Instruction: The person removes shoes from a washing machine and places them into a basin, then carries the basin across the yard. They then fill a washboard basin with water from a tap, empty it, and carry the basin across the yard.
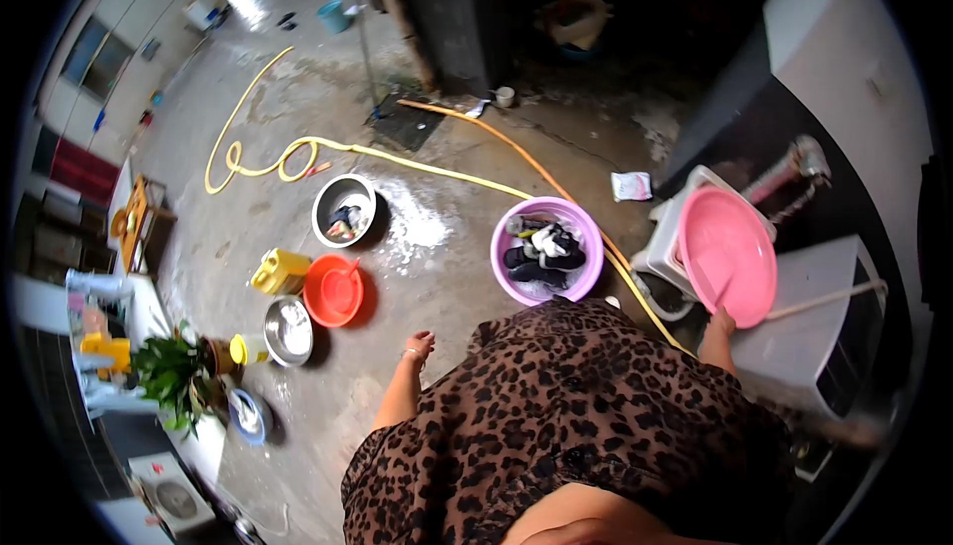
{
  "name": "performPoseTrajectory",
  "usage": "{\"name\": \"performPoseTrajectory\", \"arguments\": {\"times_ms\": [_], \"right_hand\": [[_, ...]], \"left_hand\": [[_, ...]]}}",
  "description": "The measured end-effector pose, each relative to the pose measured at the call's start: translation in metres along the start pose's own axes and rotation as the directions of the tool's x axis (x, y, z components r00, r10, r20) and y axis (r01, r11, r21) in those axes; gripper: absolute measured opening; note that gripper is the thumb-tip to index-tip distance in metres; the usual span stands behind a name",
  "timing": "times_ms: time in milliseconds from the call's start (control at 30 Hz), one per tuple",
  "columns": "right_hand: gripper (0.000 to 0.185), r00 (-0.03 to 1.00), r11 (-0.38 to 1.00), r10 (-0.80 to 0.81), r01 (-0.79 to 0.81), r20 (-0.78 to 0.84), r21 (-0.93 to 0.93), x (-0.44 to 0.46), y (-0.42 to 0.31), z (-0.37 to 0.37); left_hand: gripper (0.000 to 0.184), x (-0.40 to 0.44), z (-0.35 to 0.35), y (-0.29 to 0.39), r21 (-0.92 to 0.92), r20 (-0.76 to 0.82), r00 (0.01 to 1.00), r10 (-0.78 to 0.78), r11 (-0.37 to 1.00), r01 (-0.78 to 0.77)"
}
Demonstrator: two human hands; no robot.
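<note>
My right hand (722, 325) grips the lower rim of a pink basin (730, 247), which is tilted up in front of a white plastic stool (675, 217). Away from any object, my left hand (421, 346) hangs over the floor with its fingers slightly curled; whether they are apart is too small to tell. Between the hands and farther forward, a purple basin (499, 252) holds black and white items in sudsy water. An orange basin (316, 309) with a red scoop stands left of my left hand.
A yellow hose (427, 166) and an orange hose (516, 148) cross the wet floor. Metal bowls (270, 332), a yellow jug (283, 272), a blue basin (260, 434) and a potted plant (177, 374) stand left. A grey-white appliance (794, 346) stands at right.
</note>
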State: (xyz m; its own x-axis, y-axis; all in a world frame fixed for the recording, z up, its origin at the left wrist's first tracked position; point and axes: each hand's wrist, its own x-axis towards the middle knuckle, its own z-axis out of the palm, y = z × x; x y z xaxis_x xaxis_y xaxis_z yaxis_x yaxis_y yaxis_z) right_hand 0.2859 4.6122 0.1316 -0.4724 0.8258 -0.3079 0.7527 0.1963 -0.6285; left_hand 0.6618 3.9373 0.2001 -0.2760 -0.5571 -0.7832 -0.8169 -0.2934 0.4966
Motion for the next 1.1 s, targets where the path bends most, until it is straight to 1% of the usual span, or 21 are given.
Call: {"name": "performPoseTrajectory", "arguments": {"times_ms": [33,100,167,233,333,400,433,500,533,600,633,667,700,733,767,833,867,967,1100], "right_hand": [[0.033,0.994,0.996,-0.081,0.083,-0.073,0.025,0.045,0.036,0.022],[0.05,0.998,1.0,0.01,-0.012,0.057,0.025,0.011,0.014,-0.011],[0.055,0.999,0.999,0.04,-0.041,-0.027,-0.031,0.001,0.024,-0.017],[0.059,0.987,0.993,0.109,-0.114,-0.117,-0.039,-0.013,0.027,-0.023],[0.059,0.987,0.988,0.126,-0.134,-0.099,-0.078,-0.075,-0.006,-0.059],[0.059,0.984,0.984,0.152,-0.159,-0.096,-0.076,-0.072,0.005,-0.062],[0.059,0.977,0.973,0.202,-0.209,-0.076,-0.098,-0.081,-0.002,-0.071],[0.059,0.978,0.979,0.187,-0.193,-0.087,-0.068,-0.091,-0.002,-0.079],[0.059,0.974,0.971,0.209,-0.216,-0.084,-0.099,-0.093,-0.001,-0.081],[0.059,0.975,0.97,0.204,-0.214,-0.092,-0.117,-0.078,0.014,-0.074],[0.059,0.975,0.969,0.201,-0.212,-0.099,-0.125,-0.071,0.018,-0.075],[0.059,0.977,0.978,0.187,-0.195,-0.099,-0.075,-0.068,0.023,-0.076],[0.058,0.963,0.965,0.263,-0.263,-0.053,0.004,-0.071,0.018,-0.08],[0.058,0.969,0.971,0.232,-0.236,-0.088,-0.035,-0.078,0.012,-0.082],[0.058,0.973,0.975,0.198,-0.208,-0.119,-0.073,-0.084,0.006,-0.086],[0.059,0.971,0.973,0.211,-0.219,-0.114,-0.065,-0.079,0.004,-0.086],[0.059,0.97,0.973,0.214,-0.222,-0.112,-0.061,-0.082,0.005,-0.086],[0.06,0.97,0.972,0.236,-0.236,-0.053,0.011,-0.044,0.03,-0.073],[0.061,0.978,0.981,0.192,-0.194,-0.08,-0.024,-0.056,0.01,-0.082]], "left_hand": [[0.038,0.006,0.002,0.0,0.015,0.007,1.0,0.004,1.0,-0.004],[0.04,0.022,0.005,-0.007,0.03,0.075,0.997,0.013,0.999,-0.015],[0.041,0.028,0.002,-0.005,0.057,0.12,0.993,0.017,0.998,-0.024],[0.043,0.017,0.002,0.005,0.093,0.149,0.988,0.029,0.995,-0.044],[0.043,0.012,0.003,0.019,0.177,0.135,0.991,0.026,0.983,-0.05],[0.043,0.017,0.002,0.022,0.208,0.13,0.992,0.005,0.978,-0.032],[0.042,0.025,0.001,0.021,0.22,0.14,0.99,0.015,0.974,-0.046],[0.043,0.032,-0.004,0.022,0.209,0.156,0.987,0.042,0.975,-0.074],[0.044,0.033,-0.005,0.025,0.185,0.175,0.983,0.047,0.98,-0.079],[0.045,0.035,-0.002,0.03,0.142,0.194,0.98,0.051,0.987,-0.08],[0.044,0.03,0.003,0.037,0.209,0.184,0.982,0.044,0.974,-0.083],[0.044,0.025,0.007,0.042,0.214,0.19,0.98,0.056,0.972,-0.097],[0.043,0.022,0.008,0.044,0.219,0.196,0.978,0.066,0.97,-0.11],[0.043,0.017,0.01,0.048,0.284,0.215,0.973,0.085,0.948,-0.145],[0.043,0.01,0.012,0.051,0.278,0.196,0.977,0.083,0.951,-0.137],[0.042,-0.014,0.021,0.069,0.332,0.159,0.985,0.059,0.937,-0.109],[0.042,-0.016,0.018,0.069,0.331,0.161,0.985,0.057,0.938,-0.108],[0.041,-0.018,0.023,0.065,0.321,0.155,0.985,0.072,0.939,-0.119],[0.042,-0.015,0.024,0.066,0.329,0.181,0.982,0.049,0.938,-0.107]]}}
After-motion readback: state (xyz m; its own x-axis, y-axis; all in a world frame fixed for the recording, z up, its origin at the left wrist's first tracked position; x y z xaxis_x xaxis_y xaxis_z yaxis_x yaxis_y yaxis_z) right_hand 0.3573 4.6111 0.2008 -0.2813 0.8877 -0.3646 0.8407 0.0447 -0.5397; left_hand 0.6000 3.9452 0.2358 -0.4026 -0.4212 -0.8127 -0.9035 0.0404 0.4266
